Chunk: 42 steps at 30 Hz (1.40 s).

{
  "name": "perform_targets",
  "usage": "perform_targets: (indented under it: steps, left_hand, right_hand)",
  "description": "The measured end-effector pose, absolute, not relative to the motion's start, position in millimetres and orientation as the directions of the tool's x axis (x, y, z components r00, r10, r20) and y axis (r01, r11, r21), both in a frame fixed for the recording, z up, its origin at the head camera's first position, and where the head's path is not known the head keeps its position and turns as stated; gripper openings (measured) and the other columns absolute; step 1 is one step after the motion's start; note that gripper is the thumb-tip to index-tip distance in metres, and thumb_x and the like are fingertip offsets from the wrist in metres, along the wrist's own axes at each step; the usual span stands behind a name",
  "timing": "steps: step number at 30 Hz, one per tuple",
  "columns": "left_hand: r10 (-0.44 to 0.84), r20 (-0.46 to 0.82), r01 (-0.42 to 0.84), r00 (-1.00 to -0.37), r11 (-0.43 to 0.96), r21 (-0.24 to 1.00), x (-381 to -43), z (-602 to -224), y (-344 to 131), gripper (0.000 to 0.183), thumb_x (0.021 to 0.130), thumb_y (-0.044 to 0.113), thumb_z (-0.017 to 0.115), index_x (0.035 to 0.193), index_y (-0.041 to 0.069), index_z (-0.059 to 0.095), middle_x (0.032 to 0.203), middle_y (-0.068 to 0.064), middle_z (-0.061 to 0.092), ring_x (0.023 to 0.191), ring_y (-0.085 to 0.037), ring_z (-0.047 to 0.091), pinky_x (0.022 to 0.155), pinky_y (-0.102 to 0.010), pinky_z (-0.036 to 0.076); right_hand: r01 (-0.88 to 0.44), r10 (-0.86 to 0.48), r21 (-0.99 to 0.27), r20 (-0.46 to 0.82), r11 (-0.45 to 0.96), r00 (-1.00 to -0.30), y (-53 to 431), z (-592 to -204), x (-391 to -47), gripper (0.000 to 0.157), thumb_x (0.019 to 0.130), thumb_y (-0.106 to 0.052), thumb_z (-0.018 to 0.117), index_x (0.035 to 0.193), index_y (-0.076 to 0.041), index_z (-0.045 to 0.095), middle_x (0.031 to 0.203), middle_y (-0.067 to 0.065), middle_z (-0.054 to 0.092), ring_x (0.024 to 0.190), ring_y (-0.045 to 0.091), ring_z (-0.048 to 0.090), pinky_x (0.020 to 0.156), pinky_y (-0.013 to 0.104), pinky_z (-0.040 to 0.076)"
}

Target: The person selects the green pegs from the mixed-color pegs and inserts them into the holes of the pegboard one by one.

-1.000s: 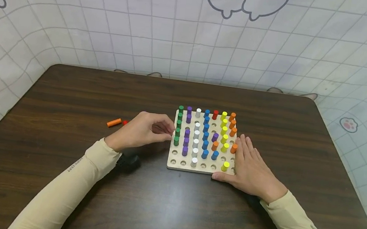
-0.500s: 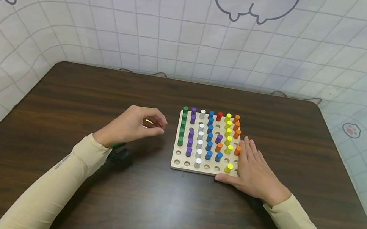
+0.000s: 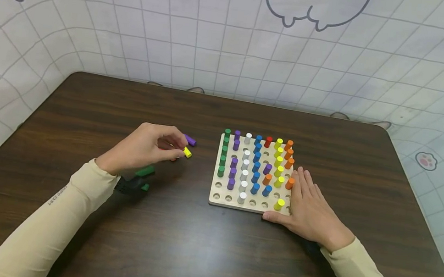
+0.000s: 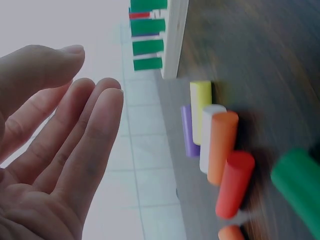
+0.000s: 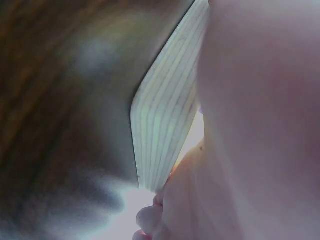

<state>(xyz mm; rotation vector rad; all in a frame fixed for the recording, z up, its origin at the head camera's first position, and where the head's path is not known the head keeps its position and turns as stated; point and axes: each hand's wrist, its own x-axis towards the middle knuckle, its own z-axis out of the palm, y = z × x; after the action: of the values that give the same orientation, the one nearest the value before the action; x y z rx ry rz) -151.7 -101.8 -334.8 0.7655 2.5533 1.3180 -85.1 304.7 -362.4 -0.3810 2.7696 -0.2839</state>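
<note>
My left hand (image 3: pixel 146 147) hovers over loose pegs left of the pegboard, thumb and fingers apart with nothing between them. In the left wrist view, a yellow peg (image 4: pixel 201 110), a purple peg (image 4: pixel 188 132), a white peg (image 4: pixel 205 162), an orange peg (image 4: pixel 223 147) and a red peg (image 4: pixel 235 185) lie on the table, apart from the fingertips. My right hand (image 3: pixel 310 211) rests flat along the right side of the wooden pegboard (image 3: pixel 224 191), thumb at its front edge. Upright coloured pegs stand in the board, mostly in colour columns.
Under the left wrist lie green pegs (image 3: pixel 145 171), partly hidden by the wrist camera. The dark wooden table (image 3: pixel 199 256) extends around the board. A white gridded cloth (image 3: pixel 202 30) hangs behind it.
My left hand has moved away from the board's left edge, leftward to above the loose pegs. My right hand stays against the board. The head view has shifted slightly.
</note>
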Motion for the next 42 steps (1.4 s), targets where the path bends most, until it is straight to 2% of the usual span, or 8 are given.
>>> perform_targets:
  steps: [5, 10, 16, 26, 35, 42]
  left_hand:
    - [0.508, 0.067, 0.362, -0.859, 0.509, 0.781, -150.9, -335.3, -113.1, 0.018, 0.090, 0.009, 0.080, 0.106, 0.008, 0.071, 0.101, -0.008, 0.080, 0.091, -0.023, 0.077, 0.081, -0.023, 0.063]
    - [0.496, 0.085, 0.397, -0.864, 0.568, 0.721, -149.5, -339.5, -123.8, 0.016, 0.090, 0.012, 0.081, 0.104, 0.012, 0.074, 0.096, 0.002, 0.079, 0.090, -0.010, 0.074, 0.088, -0.027, 0.063]
    - [0.468, 0.069, 0.376, -0.881, 0.604, 0.702, -145.1, -343.1, -135.0, 0.017, 0.090, 0.011, 0.081, 0.106, 0.013, 0.075, 0.099, 0.006, 0.077, 0.092, -0.009, 0.071, 0.090, -0.034, 0.063]
    - [0.453, 0.042, 0.358, -0.891, 0.640, 0.680, -139.2, -351.7, -149.5, 0.020, 0.089, 0.015, 0.082, 0.108, 0.014, 0.075, 0.100, 0.005, 0.078, 0.093, -0.009, 0.071, 0.089, -0.035, 0.063]
    - [0.473, -0.020, 0.326, -0.881, 0.637, 0.699, -138.6, -352.8, -157.5, 0.022, 0.089, 0.016, 0.083, 0.109, 0.014, 0.074, 0.102, 0.004, 0.079, 0.094, -0.011, 0.073, 0.084, -0.021, 0.060]
    - [0.472, -0.103, 0.245, -0.876, 0.618, 0.747, -141.4, -358.0, -167.2, 0.031, 0.087, 0.016, 0.085, 0.115, 0.011, 0.072, 0.110, -0.004, 0.078, 0.099, -0.013, 0.075, 0.085, -0.019, 0.060]
  right_hand:
    - [-0.225, -0.292, -0.239, -0.296, 0.944, -0.910, 304.7, -362.0, -84.9, 0.134, 0.083, -0.085, 0.057, 0.161, 0.011, 0.006, 0.171, 0.032, 0.003, 0.160, 0.052, 0.005, 0.126, 0.070, 0.016]
    - [-0.218, -0.287, -0.238, -0.309, 0.946, -0.907, 305.1, -362.0, -84.9, 0.134, 0.083, -0.085, 0.057, 0.162, 0.010, 0.005, 0.172, 0.031, 0.001, 0.160, 0.051, 0.004, 0.126, 0.070, 0.015]
    - [-0.217, -0.288, -0.243, -0.313, 0.945, -0.905, 305.3, -362.1, -85.0, 0.135, 0.083, -0.086, 0.057, 0.162, 0.010, 0.004, 0.172, 0.031, 0.000, 0.160, 0.051, 0.003, 0.126, 0.071, 0.014]
    - [-0.227, -0.290, -0.225, -0.309, 0.948, -0.906, 305.5, -362.6, -85.7, 0.134, 0.083, -0.085, 0.057, 0.162, 0.010, 0.006, 0.172, 0.031, 0.001, 0.160, 0.051, 0.004, 0.126, 0.072, 0.013]
    - [-0.233, -0.295, -0.223, -0.302, 0.947, -0.907, 304.7, -361.0, -84.5, 0.133, 0.084, -0.085, 0.057, 0.161, 0.010, 0.006, 0.171, 0.032, 0.001, 0.160, 0.051, 0.005, 0.126, 0.071, 0.014]
    - [-0.229, -0.291, -0.222, -0.307, 0.948, -0.906, 305.2, -361.3, -84.8, 0.133, 0.084, -0.085, 0.056, 0.162, 0.010, 0.005, 0.171, 0.031, 0.001, 0.160, 0.051, 0.004, 0.126, 0.071, 0.015]
